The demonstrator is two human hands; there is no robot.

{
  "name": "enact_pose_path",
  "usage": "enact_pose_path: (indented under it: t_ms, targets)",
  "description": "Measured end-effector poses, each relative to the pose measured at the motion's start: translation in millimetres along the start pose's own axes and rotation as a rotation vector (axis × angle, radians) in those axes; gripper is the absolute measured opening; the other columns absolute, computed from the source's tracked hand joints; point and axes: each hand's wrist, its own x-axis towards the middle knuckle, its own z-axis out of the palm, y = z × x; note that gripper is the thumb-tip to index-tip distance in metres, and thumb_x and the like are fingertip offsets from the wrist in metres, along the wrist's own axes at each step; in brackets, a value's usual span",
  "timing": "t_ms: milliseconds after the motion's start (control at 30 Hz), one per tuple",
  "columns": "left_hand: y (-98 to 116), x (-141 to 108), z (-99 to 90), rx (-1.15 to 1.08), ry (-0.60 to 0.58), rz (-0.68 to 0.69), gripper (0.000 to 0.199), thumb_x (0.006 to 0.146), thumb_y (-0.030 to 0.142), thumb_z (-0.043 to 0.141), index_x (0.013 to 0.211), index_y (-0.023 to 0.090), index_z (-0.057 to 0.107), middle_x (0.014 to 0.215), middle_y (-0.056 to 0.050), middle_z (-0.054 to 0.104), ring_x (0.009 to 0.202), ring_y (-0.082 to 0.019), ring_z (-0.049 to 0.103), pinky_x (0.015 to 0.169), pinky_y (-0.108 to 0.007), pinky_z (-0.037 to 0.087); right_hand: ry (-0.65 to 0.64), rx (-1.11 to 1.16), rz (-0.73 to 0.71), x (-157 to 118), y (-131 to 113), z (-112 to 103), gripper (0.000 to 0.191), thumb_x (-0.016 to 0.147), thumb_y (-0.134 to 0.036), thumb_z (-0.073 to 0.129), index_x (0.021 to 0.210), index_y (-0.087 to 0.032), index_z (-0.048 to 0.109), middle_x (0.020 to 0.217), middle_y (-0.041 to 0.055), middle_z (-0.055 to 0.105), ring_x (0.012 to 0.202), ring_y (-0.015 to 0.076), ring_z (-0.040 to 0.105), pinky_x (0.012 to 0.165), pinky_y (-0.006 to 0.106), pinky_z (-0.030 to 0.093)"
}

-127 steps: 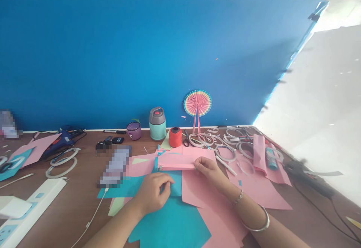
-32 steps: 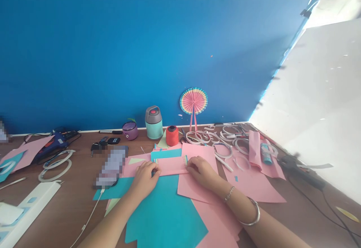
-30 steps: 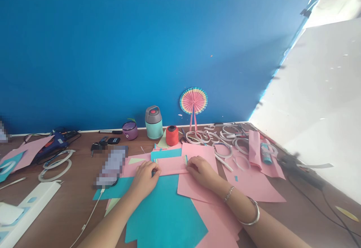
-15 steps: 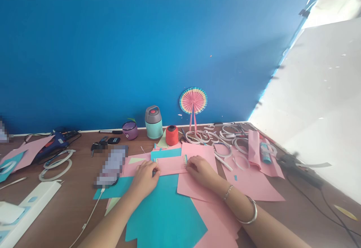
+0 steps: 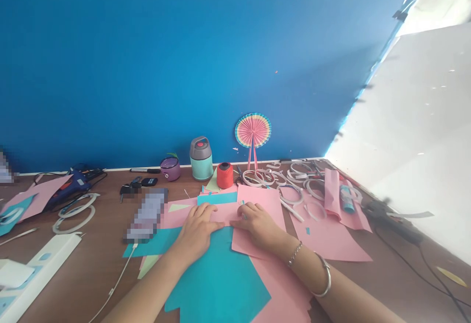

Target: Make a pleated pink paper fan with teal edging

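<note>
A folded strip of pink paper (image 5: 227, 212) lies across the sheets in front of me. My left hand (image 5: 196, 230) is at its left end, fingers on top and thumb along the near edge. At the right end my right hand (image 5: 259, 225) has its fingers curled on the strip, with its thumb also at the near edge. The hands cover both ends of the strip. Under and below it is a large teal sheet (image 5: 221, 274), and a pink sheet (image 5: 259, 196) lies beneath my right hand.
Behind stand a red thread spool (image 5: 224, 176), a teal flask (image 5: 201, 159), a purple cup (image 5: 170, 168) and a round pleated paper fan (image 5: 253, 131). A phone (image 5: 147, 215) lies left, beyond it a power strip (image 5: 44, 274). White coiled strips (image 5: 290, 194) lie right.
Both hands have moved inward along the pink strip, closer together. My left thumb now stretches along its near edge, and the striped ends are mostly covered by the hands.
</note>
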Motion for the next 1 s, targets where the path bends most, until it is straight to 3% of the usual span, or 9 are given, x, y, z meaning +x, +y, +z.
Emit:
enact_pose_path:
  t_ms: [200,367,500,567,633,700,800,900,1000]
  targets:
    - [-10.7,-1.4,-16.4,-0.014,-0.048,-0.084,0.056,0.07,-0.005,0.043,0.09,0.038,0.073,0.113,-0.003,0.061,0.108,-0.026,0.048,0.086,-0.044,0.04,0.011,0.044,0.106,-5.1,5.5,-12.1,0.041,0.077,-0.002,0.051,0.096,-0.032,0.072,0.095,0.0055,0.061,0.086,0.0196,0.047,0.067,0.032,0.029]
    - [-19.2,-4.3,-12.5,-0.062,-0.033,-0.139,0.05,0.069,-0.002,0.042,0.081,0.034,0.075,0.111,-0.002,0.062,0.109,-0.026,0.048,0.087,-0.043,0.04,0.026,0.048,0.113,-7.2,5.1,-8.5,0.035,0.078,-0.004,0.051,0.092,-0.029,0.072,0.083,0.005,0.061,0.082,0.0187,0.049,0.067,0.032,0.03]
    - [-21.5,-5.5,-5.5,-0.162,0.211,-0.216,0.048,0.069,0.0,0.037,0.092,0.026,0.071,0.11,-0.005,0.06,0.107,-0.024,0.05,0.089,-0.042,0.041,0.067,0.08,0.088,-7.6,8.9,-1.3,0.032,0.085,-0.008,0.048,0.099,-0.026,0.07,0.08,0.0061,0.062,0.078,0.0189,0.051,0.067,0.033,0.034]
    - [-20.6,-5.5,-6.6,-0.197,0.399,-0.278,0.042,0.071,0.004,0.037,0.097,0.022,0.065,0.105,-0.007,0.06,0.104,-0.024,0.051,0.09,-0.041,0.041,0.137,0.212,0.107,-7.3,10.6,-0.3,0.03,0.085,-0.011,0.048,0.1,-0.025,0.069,0.082,0.0063,0.063,0.079,0.0191,0.053,0.07,0.034,0.038]
    - [-17.6,-5.4,-9.8,-0.237,0.483,-0.32,0.029,0.076,0.011,0.039,0.09,0.021,0.062,0.096,-0.007,0.061,0.097,-0.024,0.053,0.087,-0.04,0.042,0.212,0.426,0.169,-6.7,10.6,-1.9,0.027,0.086,-0.014,0.049,0.101,-0.024,0.069,0.086,0.0066,0.064,0.083,0.0191,0.057,0.074,0.035,0.044]
    - [-12.3,-5.5,-12.7,-0.303,0.393,-0.34,0.02,0.08,0.019,0.041,0.08,0.021,0.061,0.084,-0.005,0.063,0.087,-0.023,0.056,0.082,-0.038,0.043,0.25,0.633,0.241,-6.0,8.2,-5.2,0.026,0.087,-0.018,0.048,0.102,-0.024,0.069,0.088,0.007,0.065,0.086,0.0193,0.059,0.076,0.034,0.048]
    - [-0.1,-4.4,-12.7,-0.49,0.173,-0.374,0.026,0.085,0.033,0.043,0.075,0.021,0.064,0.078,-0.004,0.065,0.079,-0.022,0.057,0.078,-0.035,0.044,0.239,0.76,0.268,-5.4,0.3,-9.8,0.025,0.089,-0.023,0.047,0.103,-0.024,0.069,0.088,0.007,0.065,0.086,0.0194,0.061,0.076,0.034,0.05]
    - [13.2,-1.9,-7.9,-0.716,0.11,-0.406,0.032,0.085,0.045,0.047,0.08,0.019,0.064,0.08,-0.003,0.066,0.079,-0.021,0.058,0.073,-0.03,0.045,0.255,0.629,0.143,-5.1,-10.4,-11.1,0.025,0.089,-0.022,0.048,0.104,-0.025,0.068,0.087,0.0069,0.063,0.084,0.019,0.059,0.074,0.034,0.049]
    - [21.9,-0.2,-2.0,-0.764,0.188,-0.472,0.037,0.083,0.05,0.048,0.07,0.017,0.06,0.069,-0.001,0.061,0.071,-0.018,0.054,0.067,-0.027,0.044,0.254,0.387,-0.003,-4.2,-19.8,-10.0,0.028,0.089,-0.015,0.045,0.107,-0.026,0.064,0.086,0.0061,0.062,0.08,0.0181,0.055,0.073,0.034,0.045]
